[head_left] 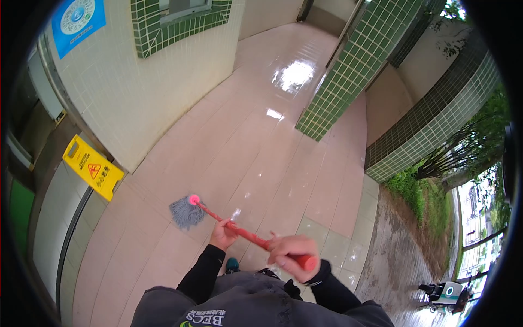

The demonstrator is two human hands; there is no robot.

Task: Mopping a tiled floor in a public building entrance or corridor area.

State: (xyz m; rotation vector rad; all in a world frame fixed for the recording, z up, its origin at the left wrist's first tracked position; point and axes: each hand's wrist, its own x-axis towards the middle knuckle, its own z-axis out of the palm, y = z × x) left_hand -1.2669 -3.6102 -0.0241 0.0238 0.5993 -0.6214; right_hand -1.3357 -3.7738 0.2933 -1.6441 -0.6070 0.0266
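Observation:
A string mop with a grey head (pixel 188 213) and a pink collar rests on the pink tiled floor (pixel 229 163), ahead and a little left of me. Its red handle (pixel 249 236) slants from the mop head back towards my right side. Lower on the handle, my left hand (pixel 223 235) is closed around it. My right hand (pixel 293 257) grips it near the top, with the round end of the handle showing beyond the fingers. Both arms are in black sleeves. One dark shoe (pixel 232 265) shows below the handle.
A yellow wet-floor sign (pixel 94 167) stands by the doorway at left, beside a white tiled wall (pixel 163 94). A green tiled pillar (pixel 347 69) rises ahead at right. Wet paving (pixel 396 241), grass and a parked scooter (pixel 447 292) lie on the right. The floor reflects light.

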